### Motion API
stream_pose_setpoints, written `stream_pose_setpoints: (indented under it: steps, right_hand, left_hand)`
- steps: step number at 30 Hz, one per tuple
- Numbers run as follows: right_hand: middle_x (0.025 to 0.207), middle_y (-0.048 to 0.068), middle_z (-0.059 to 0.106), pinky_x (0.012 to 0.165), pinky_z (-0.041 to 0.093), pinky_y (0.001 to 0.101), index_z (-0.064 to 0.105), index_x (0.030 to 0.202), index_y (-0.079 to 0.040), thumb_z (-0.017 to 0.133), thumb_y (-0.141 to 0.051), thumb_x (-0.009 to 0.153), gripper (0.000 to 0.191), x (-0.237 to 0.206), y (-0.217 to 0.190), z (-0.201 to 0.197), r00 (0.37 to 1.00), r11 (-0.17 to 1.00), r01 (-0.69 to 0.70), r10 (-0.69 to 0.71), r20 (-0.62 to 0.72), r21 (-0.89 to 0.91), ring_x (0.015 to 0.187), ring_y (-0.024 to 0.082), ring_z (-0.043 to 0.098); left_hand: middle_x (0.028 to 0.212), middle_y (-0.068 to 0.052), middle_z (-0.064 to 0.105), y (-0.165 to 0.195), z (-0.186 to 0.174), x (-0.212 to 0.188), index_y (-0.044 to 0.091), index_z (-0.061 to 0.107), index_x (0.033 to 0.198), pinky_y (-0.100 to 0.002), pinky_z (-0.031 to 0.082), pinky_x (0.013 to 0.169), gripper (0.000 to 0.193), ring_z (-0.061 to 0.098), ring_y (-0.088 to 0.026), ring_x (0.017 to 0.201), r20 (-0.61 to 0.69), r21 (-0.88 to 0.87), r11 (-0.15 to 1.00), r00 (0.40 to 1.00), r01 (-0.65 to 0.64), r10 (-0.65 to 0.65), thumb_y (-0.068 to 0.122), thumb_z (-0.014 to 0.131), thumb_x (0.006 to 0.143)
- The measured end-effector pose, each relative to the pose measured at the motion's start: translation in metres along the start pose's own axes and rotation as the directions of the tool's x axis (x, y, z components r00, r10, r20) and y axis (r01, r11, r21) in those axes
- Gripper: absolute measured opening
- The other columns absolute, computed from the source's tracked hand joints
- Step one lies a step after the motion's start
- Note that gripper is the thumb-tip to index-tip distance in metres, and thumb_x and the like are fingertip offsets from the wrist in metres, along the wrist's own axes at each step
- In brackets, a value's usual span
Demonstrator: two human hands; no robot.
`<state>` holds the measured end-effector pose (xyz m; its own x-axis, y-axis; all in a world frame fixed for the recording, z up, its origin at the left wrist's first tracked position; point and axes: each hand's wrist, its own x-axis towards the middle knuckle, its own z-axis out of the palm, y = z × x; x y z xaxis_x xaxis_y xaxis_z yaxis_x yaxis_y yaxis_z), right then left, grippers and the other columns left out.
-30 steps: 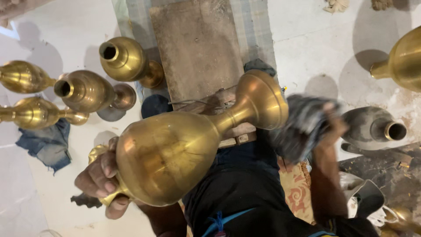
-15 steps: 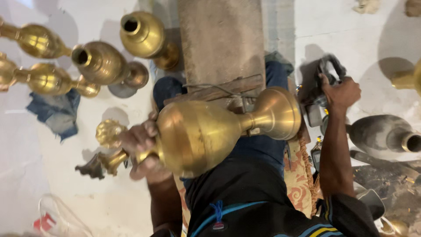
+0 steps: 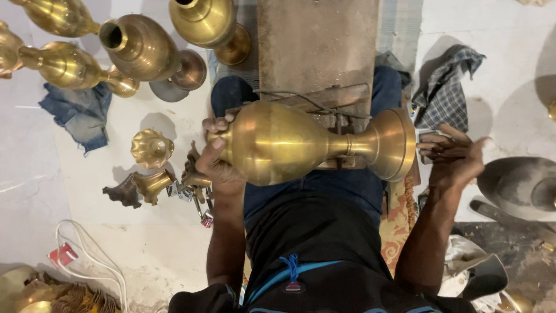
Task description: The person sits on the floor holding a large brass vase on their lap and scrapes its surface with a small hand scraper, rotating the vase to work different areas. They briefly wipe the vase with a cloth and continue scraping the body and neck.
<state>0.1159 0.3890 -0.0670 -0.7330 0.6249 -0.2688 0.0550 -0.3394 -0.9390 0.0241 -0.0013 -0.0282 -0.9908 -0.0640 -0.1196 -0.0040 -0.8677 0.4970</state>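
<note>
Step in hand, by the look of it: holding and steadying. Big brass vase [image 3: 278, 142] held on its side above the lap, mouth end toward the left, flared foot toward the right, in front of the wooden block [image 3: 318, 46] lying along the legs. Left hand [image 3: 217, 156] clenched round the mouth end, carrying the weight. Right hand [image 3: 454, 156] with fingers spread, tips against the rim of the foot, not wrapped round it; cannot tell whether something small is pinched there.

Judging the next move: calls for a firm left grip and a supporting right palm, since rounded, smooth and likely heavy, prone to roll or slip.

Counts, big to small:
- Wooden block: one.
- Held vase: one.
- Floor vases [image 3: 139, 49], upper left, lying or standing close together: five, two cut by the frame edge. Sliver of a sixth at the right edge, uncertain.
- Grey metal dish [image 3: 521, 185], right side: one, maybe another inside, unclear.
- Cloths: two, checked cloth [image 3: 449, 87] near the right hand, blue rag [image 3: 78, 110] beside the floor vases.
- White cable [image 3: 92, 255], lower left: one loop.
- Small brass fittings [image 3: 152, 148] on the floor just beside the left hand: about four, incl. one lobed knob; smaller bits too blurred to count.
</note>
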Motion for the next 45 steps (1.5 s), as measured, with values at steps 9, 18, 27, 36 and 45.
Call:
stream_pose_setpoints:
  steps: [9,18,27,36,45]
  right_hand:
    - [0.071,0.016,0.068,0.042,0.041,0.0276,0.064,0.078,0.006,0.053,-0.054,0.116,0.072,-0.001,0.01,0.015,0.984,0.978,0.166,-0.156,0.084,-0.13,0.045,0.017,0.05]
    - [0.094,0.02,0.069,0.072,0.055,0.032,0.064,0.118,0.01,0.069,0.003,0.117,0.009,-0.02,0.005,0.035,0.959,0.948,0.239,-0.264,0.104,0.21,0.075,0.023,0.064]
    - [0.103,0.027,0.074,0.058,0.052,0.0312,0.066,0.122,0.003,0.043,-0.019,0.116,0.032,0.027,-0.014,0.104,0.523,0.656,0.752,-0.653,0.548,0.064,0.087,0.03,0.077]
    - [0.089,0.027,0.068,0.053,0.061,0.0377,0.058,0.11,0.005,0.058,-0.011,0.104,0.017,0.006,-0.006,0.161,0.153,0.409,0.78,-0.859,0.489,0.473,0.061,0.028,0.071]
    - [0.104,0.02,0.073,0.066,0.06,0.0368,0.067,0.116,-0.002,0.054,-0.033,0.109,0.034,-0.163,-0.036,0.099,-0.149,-0.186,0.982,-0.621,0.77,0.04,0.083,0.026,0.071]
  left_hand:
    - [0.107,-0.007,0.059,-0.002,-0.017,0.014,0.008,0.059,0.103,-0.047,0.036,0.124,0.02,0.052,-0.025,0.121,-0.016,-0.079,0.997,0.999,0.027,-0.029,0.008,0.064,0.084]
    - [0.117,-0.016,0.062,0.005,-0.012,0.009,0.002,0.059,0.114,-0.05,0.041,0.12,0.025,0.056,-0.031,0.125,-0.015,0.143,0.989,1.0,-0.024,0.026,0.017,0.062,0.095]
    - [0.149,-0.021,0.047,0.013,0.015,-0.038,-0.003,0.034,0.152,-0.047,0.035,0.123,0.058,0.044,-0.033,0.143,-0.125,0.41,0.911,0.987,-0.04,0.099,0.026,0.048,0.103]
    - [0.164,-0.018,0.032,0.006,0.02,-0.071,-0.003,0.019,0.163,-0.039,0.023,0.126,0.081,0.032,-0.027,0.153,-0.096,0.346,0.938,0.994,-0.009,0.045,0.027,0.054,0.096]
    - [0.127,-0.017,0.065,0.045,0.081,0.045,-0.001,0.058,0.137,-0.045,0.058,0.099,0.064,0.066,-0.029,0.114,0.026,0.39,0.837,0.904,0.385,-0.427,0.045,0.064,0.092]
